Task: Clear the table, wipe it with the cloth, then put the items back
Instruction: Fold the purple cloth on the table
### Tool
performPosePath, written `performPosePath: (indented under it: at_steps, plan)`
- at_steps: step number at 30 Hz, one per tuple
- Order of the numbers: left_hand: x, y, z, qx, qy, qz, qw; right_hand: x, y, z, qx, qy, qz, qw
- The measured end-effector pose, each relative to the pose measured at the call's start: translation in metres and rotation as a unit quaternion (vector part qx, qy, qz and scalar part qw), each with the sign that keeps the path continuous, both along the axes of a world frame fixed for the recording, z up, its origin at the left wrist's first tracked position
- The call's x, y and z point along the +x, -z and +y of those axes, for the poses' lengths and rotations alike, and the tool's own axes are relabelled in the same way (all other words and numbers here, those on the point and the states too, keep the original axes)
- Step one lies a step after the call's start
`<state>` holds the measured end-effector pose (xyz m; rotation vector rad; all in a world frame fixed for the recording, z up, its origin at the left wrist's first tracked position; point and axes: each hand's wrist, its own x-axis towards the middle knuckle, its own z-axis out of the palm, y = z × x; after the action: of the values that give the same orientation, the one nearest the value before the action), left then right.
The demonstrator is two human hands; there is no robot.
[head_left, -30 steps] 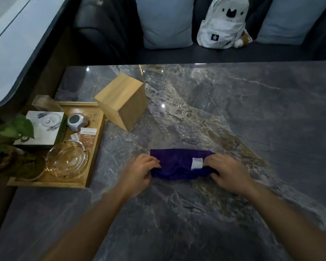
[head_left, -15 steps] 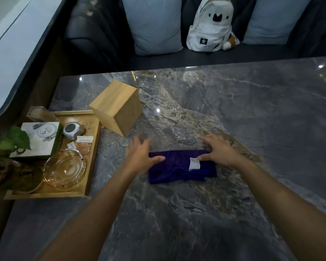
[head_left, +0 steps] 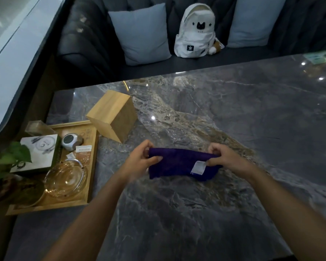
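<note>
1. Currently, the purple cloth [head_left: 179, 163] is held stretched between the two hands near the middle of the table [head_left: 252, 113], its upper edge pinched at both ends and its lower part hanging toward the marble; whether it touches the surface cannot be told.
2. The left hand [head_left: 141, 160] is closed on the cloth's end at 9 o'clock, thumb against fingers; the right hand [head_left: 224, 157] is closed on the end at 3 o'clock, just beside the white label [head_left: 198, 167].
3. Most of the tabletop is seen bare, so the clearing is judged largely done; only a wooden box [head_left: 112, 114] stands on the marble, at about 10 o'clock from the cloth.
4. Small items are gathered on a wooden tray [head_left: 91, 178] at 9 o'clock: a glass bowl [head_left: 66, 178], a white carton [head_left: 40, 153], a small round clock [head_left: 70, 141] and a packet [head_left: 83, 150].
5. The cloth is judged to be in the course of being folded or straightened, either ahead of wiping or after it; which of these applies cannot be told.
6. Returning the items to the table is judged to be left.
</note>
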<state>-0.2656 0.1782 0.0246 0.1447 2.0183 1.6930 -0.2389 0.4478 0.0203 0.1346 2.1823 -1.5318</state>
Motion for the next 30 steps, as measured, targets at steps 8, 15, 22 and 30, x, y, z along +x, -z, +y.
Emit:
performPosePath:
  at_steps: [8, 15, 22, 30]
  plan:
    - [-0.001, -0.032, 0.048, 0.066, 0.081, -0.041, 0.994, 0.056, -0.009, 0.044, -0.016, -0.011, -0.103, 0.995]
    - [0.002, -0.033, 0.127, 0.019, 0.139, -0.075, 0.987, 0.120, 0.004, 0.092, -0.288, 0.186, -0.113, 0.933]
    - [-0.009, -0.021, 0.219, -0.076, 0.190, -0.089, 0.975, 0.149, 0.028, 0.127, -0.218, 0.323, -0.107, 0.915]
    - [-0.040, -0.005, 0.303, -0.180, 0.213, -0.005, 0.960, 0.135, 0.038, 0.155, 0.000, 0.334, -0.084, 0.939]
